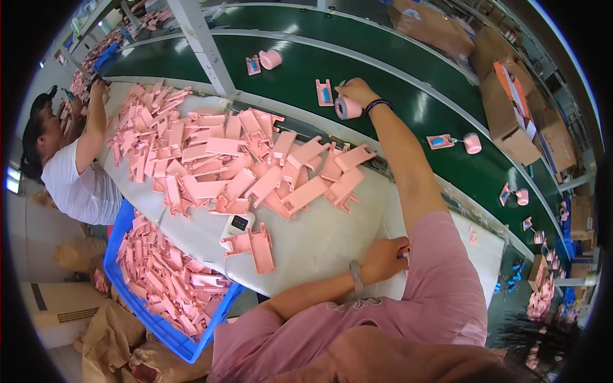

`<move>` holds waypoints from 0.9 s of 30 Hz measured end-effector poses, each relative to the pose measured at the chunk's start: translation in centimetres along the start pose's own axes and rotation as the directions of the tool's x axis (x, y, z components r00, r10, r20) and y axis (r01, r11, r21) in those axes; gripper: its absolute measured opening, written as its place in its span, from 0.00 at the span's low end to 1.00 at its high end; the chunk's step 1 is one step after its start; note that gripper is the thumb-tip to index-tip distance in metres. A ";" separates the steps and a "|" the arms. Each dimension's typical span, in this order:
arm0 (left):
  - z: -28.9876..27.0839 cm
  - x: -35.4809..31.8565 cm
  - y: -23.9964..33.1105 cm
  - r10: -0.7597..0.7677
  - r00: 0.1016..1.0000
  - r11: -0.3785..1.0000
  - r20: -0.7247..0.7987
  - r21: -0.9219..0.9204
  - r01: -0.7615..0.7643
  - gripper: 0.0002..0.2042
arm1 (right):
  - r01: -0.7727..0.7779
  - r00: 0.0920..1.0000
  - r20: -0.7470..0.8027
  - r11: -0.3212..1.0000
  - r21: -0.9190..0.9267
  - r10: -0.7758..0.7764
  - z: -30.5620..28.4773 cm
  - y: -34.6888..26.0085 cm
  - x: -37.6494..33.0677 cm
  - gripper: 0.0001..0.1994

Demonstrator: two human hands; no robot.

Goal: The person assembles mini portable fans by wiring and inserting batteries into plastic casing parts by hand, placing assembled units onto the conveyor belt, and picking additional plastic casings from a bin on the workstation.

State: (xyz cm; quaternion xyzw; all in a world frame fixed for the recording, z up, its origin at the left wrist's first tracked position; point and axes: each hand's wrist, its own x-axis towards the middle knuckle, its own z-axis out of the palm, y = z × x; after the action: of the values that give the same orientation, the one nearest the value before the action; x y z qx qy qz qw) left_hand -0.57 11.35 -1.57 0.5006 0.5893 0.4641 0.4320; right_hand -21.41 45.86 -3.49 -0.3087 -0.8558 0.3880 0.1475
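Nearest the viewer, the left hand [383, 258] rests at the near edge of the white table [319, 246], fingers curled shut near the pink sleeve; what it holds, if anything, cannot be told. Left of the table stands a blue crate [121, 274] heaped with pink plastic parts. On the table top lies a spread heap of the same flat pink parts [230, 159], with a small white device [237, 226] at the heap's near side. Beyond the table's far edge runs the green conveyor belt [383, 70], where the right hand [357, 91] reaches out, fingers wrapped around a pink roll [348, 108] just beside a pink part with a blue patch [324, 93]. The roll appears light, stiff and smooth; its round side offers the surest hold. At the table's far left, another person [76, 166] works.
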 end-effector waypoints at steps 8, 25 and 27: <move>-0.1 -0.8 -0.7 0.072 0.997 0.995 -0.037 -0.059 -0.074 0.10 | -0.143 0.974 0.228 0.784 0.604 0.001 -2.2 -4.6 -6.9 0.09; -1.3 1.4 0.5 0.156 0.987 0.917 0.021 -0.374 -0.137 0.07 | -0.128 0.890 -0.313 0.839 0.529 0.333 -12.6 6.0 -48.5 0.17; -2.9 2.2 0.4 0.239 0.971 0.849 0.021 -0.489 -0.199 0.08 | -0.037 0.860 -0.396 0.814 0.580 0.321 -10.3 4.4 -50.3 0.17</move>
State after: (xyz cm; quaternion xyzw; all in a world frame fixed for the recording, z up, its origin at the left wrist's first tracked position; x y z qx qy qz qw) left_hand -3.57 13.24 -0.69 0.4591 0.3758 0.6220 0.5110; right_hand 24.03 21.70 -0.73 -0.4201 -0.6089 0.5429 0.3975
